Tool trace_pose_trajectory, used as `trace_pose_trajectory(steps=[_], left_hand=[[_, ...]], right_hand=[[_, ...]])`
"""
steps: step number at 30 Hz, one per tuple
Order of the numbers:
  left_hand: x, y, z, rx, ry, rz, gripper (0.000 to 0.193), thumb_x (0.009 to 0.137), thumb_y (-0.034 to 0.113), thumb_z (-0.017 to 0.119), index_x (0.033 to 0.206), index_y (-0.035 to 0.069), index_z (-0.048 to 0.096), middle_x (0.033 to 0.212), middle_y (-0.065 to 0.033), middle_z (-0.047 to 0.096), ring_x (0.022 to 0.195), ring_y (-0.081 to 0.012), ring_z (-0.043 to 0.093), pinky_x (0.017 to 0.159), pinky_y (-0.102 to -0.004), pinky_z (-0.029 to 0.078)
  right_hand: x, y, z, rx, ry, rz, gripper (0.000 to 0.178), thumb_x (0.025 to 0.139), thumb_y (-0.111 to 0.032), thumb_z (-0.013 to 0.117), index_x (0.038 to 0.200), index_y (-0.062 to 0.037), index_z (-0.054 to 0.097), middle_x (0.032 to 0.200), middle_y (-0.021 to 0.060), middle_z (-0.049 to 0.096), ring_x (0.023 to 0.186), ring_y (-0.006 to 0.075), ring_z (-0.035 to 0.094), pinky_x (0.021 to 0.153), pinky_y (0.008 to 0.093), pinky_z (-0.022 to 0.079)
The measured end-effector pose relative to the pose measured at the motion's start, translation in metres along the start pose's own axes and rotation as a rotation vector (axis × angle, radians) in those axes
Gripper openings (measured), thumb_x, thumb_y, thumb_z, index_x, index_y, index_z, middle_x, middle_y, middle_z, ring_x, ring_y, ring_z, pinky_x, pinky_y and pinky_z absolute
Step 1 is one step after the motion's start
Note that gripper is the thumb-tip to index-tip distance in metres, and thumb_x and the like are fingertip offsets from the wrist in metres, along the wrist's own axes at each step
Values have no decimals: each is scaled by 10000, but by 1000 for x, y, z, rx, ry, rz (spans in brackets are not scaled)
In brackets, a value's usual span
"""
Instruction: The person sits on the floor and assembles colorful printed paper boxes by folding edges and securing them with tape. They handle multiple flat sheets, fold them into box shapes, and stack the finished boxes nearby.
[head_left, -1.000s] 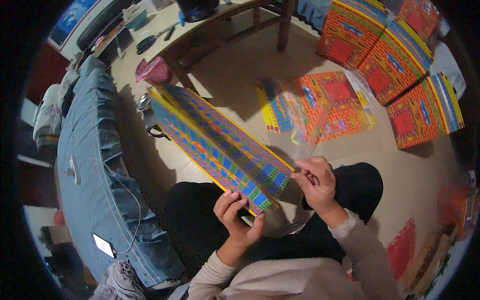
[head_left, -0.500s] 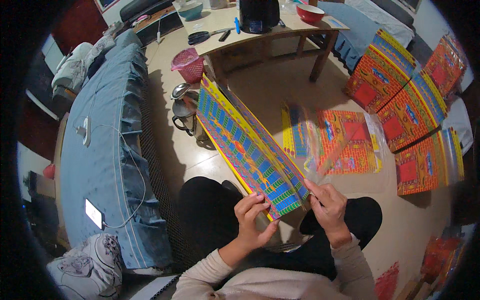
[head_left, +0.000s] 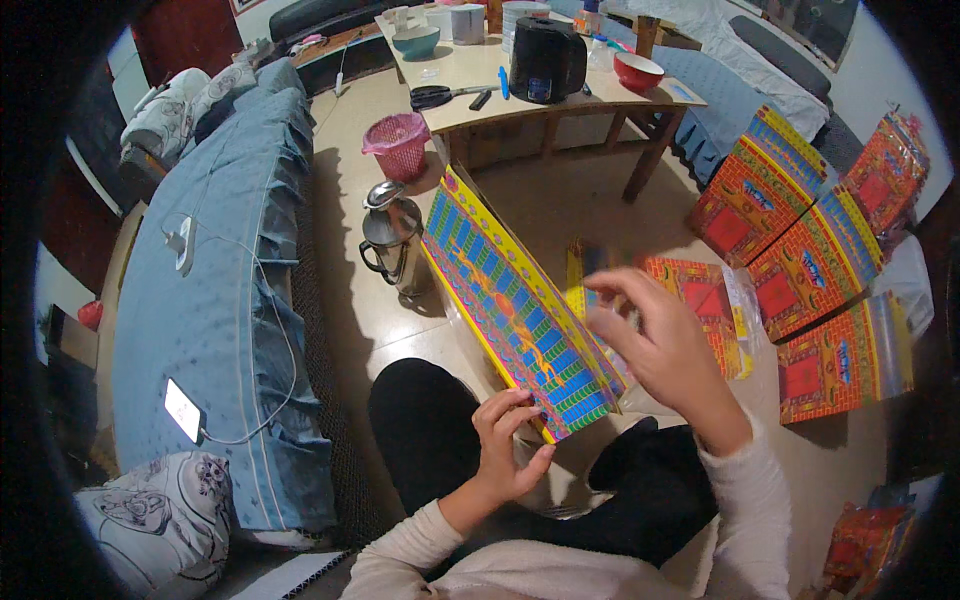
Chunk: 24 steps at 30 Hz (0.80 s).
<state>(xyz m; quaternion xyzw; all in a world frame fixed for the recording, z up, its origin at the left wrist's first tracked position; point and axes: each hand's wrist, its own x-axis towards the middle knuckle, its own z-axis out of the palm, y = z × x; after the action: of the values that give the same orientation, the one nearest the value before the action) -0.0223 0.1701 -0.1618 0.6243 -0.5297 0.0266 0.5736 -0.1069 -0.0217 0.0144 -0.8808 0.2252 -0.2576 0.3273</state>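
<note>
A long folded cardboard panel (head_left: pixel 520 310), printed in blue, green and orange with yellow edges, slants over my lap. My left hand (head_left: pixel 503 450) grips its lower corner, fingers on the printed face and thumb at the bottom edge. Above the panel's right edge hovers my right hand (head_left: pixel 665 345), its thumb and curved fingers apart; I see nothing between them. Behind that hand, partly covered, lie flat orange brick-patterned sheets (head_left: pixel 700 290) with clear plastic along one side.
Several folded brick-patterned pieces (head_left: pixel 815 265) stand on the floor at the right. A steel kettle (head_left: pixel 398 245) and a pink basket (head_left: pixel 397 150) stand beyond the panel. The table (head_left: pixel 460 115) carries a black electric kettle (head_left: pixel 547 60). A blue-covered couch (head_left: pixel 190 340) runs along the left.
My right hand has let go of the panel's lower right corner and moved up above its right edge. The left hand keeps its grip. The view has tilted up slightly.
</note>
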Motion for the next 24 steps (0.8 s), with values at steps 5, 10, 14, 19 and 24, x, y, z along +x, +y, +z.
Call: trace_pose_trajectory(steps=[5,10,14,19,24], left_hand=[[5,3,-5,18,70,-10,487,808,215,736,1228,54,553,1332,-173,515,1246,-336,476,1066,-455,350],[12,-1,-25,30,197,-14,473,794,182,740,1210,47,559,1276,-170,559,1209,-333,509,1054,-433,377],[22,-15,-52,28,291,-11,467,797,112,708,1222,18,537,1265,-184,550,1194,-336,517,1065,-426,383],[52,-14,-62,-44,457,-48,424,900,111,617,1288,5,481,1293,-172,505,1264,-302,467,1136,-425,308],[66,-12,-51,-112,500,-45,501,906,129,624,1364,11,461,1401,-175,488,1344,-296,434,1164,-419,271]], right_hand=[[72,-34,27,-475,-261,-2,402,853,-374,729,1033,-20,668,936,194,703,865,363,700,759,439,539],[86,-19,34,-549,-287,-93,360,819,-362,754,961,-36,704,916,205,705,890,381,708,788,481,539],[77,-41,-14,-532,-183,-52,259,798,-246,776,966,-56,726,957,165,718,930,372,694,818,473,538],[79,-33,-88,-693,-81,-419,237,710,-92,791,930,-59,710,891,110,683,1000,334,636,830,425,519],[79,-25,-112,-712,18,-368,172,759,-54,723,927,-61,689,891,116,677,863,353,673,720,417,535]])
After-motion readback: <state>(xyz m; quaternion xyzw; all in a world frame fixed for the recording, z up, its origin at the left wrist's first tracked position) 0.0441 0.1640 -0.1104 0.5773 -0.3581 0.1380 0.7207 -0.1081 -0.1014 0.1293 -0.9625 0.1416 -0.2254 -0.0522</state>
